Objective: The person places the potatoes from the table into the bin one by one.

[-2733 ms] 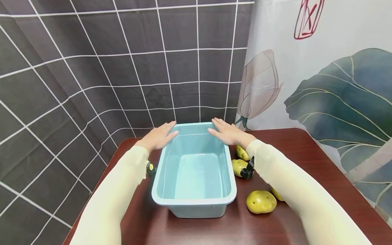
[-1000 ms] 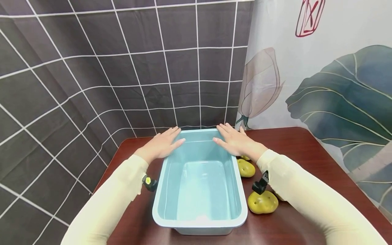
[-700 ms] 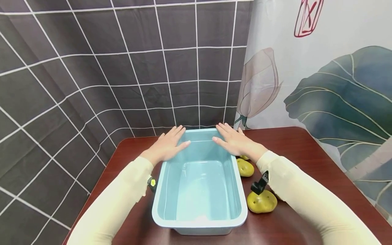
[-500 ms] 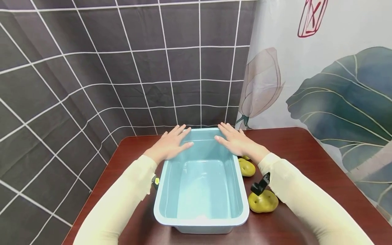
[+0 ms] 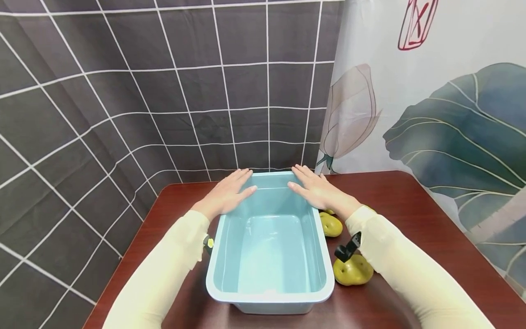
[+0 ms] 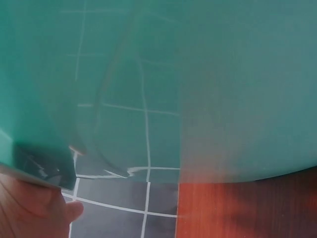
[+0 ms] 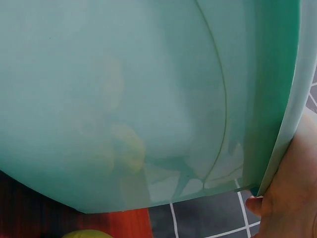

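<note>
A light blue plastic basin stands on the table with nothing in it. On its far left corner rests my left hand, fingers straight along the rim and thumb pointing inward. My right hand lies over the far right corner in the same way. In the left wrist view the basin's outer wall fills most of the frame, with part of the left hand at its edge. The right wrist view has the wall and the right hand beyond the rim.
Several yellow potatoes lie right of the basin, one potato near my right wrist camera and another potato close by the wall. The reddish-brown table backs onto a dark grid-patterned curtain and a white flower-printed curtain.
Since the earliest frame, the basin has come nearer, with both hands on its rim. My left hand has shifted slightly right along the far corner. In the last half second almost nothing has moved.
</note>
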A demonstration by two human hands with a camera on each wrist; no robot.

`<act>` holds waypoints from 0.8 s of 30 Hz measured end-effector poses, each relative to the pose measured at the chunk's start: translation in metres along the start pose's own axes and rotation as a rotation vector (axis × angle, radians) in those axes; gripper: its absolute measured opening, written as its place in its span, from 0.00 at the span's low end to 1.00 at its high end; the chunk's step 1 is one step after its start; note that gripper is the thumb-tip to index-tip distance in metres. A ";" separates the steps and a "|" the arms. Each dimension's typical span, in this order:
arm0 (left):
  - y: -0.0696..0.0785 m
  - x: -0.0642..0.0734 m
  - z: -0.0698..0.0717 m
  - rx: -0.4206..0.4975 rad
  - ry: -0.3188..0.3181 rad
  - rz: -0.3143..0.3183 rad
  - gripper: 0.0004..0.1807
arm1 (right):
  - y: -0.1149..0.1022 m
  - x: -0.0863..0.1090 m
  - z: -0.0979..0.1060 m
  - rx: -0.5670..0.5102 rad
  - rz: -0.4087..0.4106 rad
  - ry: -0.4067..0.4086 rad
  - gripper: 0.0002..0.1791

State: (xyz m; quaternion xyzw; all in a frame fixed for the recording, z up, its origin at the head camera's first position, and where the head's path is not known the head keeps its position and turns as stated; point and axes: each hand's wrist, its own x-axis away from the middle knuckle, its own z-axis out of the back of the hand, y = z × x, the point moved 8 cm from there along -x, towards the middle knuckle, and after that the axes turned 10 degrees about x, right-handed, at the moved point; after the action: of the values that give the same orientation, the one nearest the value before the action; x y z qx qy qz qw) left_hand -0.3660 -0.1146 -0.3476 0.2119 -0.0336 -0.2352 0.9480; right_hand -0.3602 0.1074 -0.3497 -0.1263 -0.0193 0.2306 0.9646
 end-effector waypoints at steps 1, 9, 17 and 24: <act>0.001 0.000 0.000 -0.005 -0.002 -0.005 0.41 | 0.000 0.000 0.000 -0.001 0.001 -0.001 0.44; 0.006 0.003 0.005 -0.011 -0.006 -0.036 0.40 | 0.000 -0.003 0.002 -0.039 0.033 -0.035 0.43; 0.009 0.002 0.002 -0.039 -0.020 -0.047 0.41 | 0.015 0.002 0.017 -0.042 0.087 -0.048 0.39; 0.005 0.000 0.004 -0.065 -0.031 -0.041 0.42 | 0.042 0.019 0.044 -0.058 0.086 0.002 0.38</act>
State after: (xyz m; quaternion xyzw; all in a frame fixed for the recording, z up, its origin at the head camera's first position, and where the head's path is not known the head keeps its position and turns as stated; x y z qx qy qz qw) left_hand -0.3644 -0.1117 -0.3419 0.1778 -0.0362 -0.2588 0.9487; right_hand -0.3656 0.1625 -0.3177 -0.1552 -0.0197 0.2709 0.9498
